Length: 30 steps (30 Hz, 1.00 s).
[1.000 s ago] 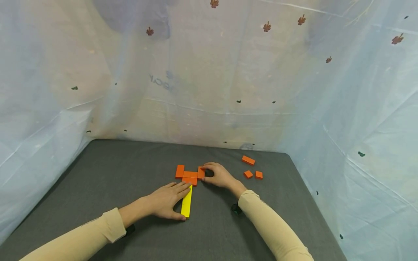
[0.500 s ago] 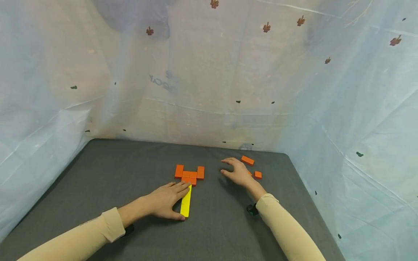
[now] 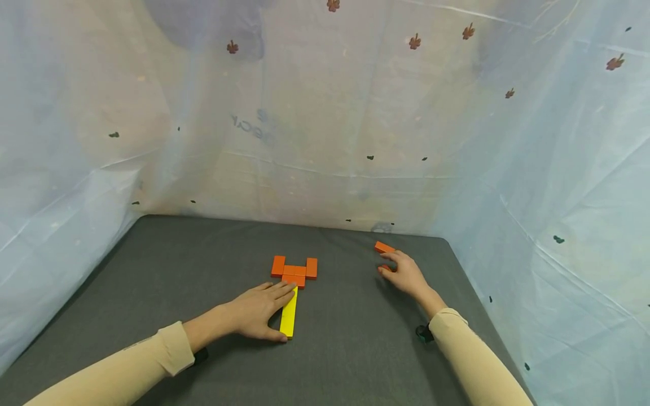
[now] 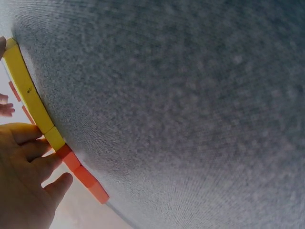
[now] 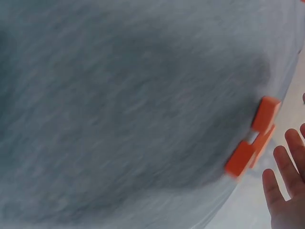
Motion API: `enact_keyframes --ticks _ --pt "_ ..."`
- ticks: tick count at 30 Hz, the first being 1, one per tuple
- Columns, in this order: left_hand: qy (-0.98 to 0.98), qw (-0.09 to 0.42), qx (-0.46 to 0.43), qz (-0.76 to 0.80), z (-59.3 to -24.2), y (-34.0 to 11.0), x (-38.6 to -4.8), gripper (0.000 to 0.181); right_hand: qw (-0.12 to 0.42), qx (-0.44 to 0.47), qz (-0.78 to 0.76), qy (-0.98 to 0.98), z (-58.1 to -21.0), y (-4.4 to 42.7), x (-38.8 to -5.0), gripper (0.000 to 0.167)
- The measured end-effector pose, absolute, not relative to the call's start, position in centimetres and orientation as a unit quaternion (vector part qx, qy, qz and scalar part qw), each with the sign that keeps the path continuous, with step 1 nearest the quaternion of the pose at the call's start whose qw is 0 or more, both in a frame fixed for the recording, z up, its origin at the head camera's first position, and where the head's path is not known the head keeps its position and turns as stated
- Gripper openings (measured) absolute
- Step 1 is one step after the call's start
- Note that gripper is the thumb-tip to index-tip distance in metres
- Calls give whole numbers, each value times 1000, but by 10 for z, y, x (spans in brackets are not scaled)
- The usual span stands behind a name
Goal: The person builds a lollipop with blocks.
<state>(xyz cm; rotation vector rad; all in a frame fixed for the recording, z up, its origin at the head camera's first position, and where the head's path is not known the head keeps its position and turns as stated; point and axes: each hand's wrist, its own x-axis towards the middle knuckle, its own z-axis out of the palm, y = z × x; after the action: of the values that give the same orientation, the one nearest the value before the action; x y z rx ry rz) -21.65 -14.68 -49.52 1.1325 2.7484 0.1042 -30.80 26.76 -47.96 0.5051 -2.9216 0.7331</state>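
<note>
My left hand (image 3: pixel 258 313) lies spread over the yellow bar (image 3: pixel 288 313), its fingertips at the far end and its thumb at the near end. In the left wrist view the bar shows as a long yellow block (image 4: pixel 29 90) and a short yellow block (image 4: pixel 55 138). Orange blocks (image 3: pixel 295 270) adjoin its far end, with one upright orange block (image 3: pixel 278 266) on the left and another on the right. My right hand (image 3: pixel 408 277) hovers over loose orange blocks, partly covering the long one (image 3: pixel 383 247); its fingers are extended and hold nothing.
The right wrist view shows three loose orange blocks (image 5: pixel 240 158) close together, apart from the fingers. A dark grey cloth (image 3: pixel 213 248) covers the table. Pale plastic sheeting (image 3: pixel 304 141) hangs behind and along both sides.
My right hand has let go of the right upright orange block and moved right to the loose blocks. My left hand has stayed on the yellow bar.
</note>
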Motion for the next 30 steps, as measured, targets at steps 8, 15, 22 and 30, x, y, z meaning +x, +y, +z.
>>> enact_keyframes --ticks 8,15,22,30 --pt "921 82 378 40 -496 -148 -216 107 49 163 195 -966 -490 281 -308 44" --pt "920 85 378 49 -494 -147 -216 106 47 161 174 -970 -494 281 -310 42" --pt "917 76 389 45 -493 -147 -215 104 49 159 158 -973 -496 281 -309 38" --pt "915 69 395 43 -494 -148 -215 104 60 172 154 -971 -497 279 -309 36"
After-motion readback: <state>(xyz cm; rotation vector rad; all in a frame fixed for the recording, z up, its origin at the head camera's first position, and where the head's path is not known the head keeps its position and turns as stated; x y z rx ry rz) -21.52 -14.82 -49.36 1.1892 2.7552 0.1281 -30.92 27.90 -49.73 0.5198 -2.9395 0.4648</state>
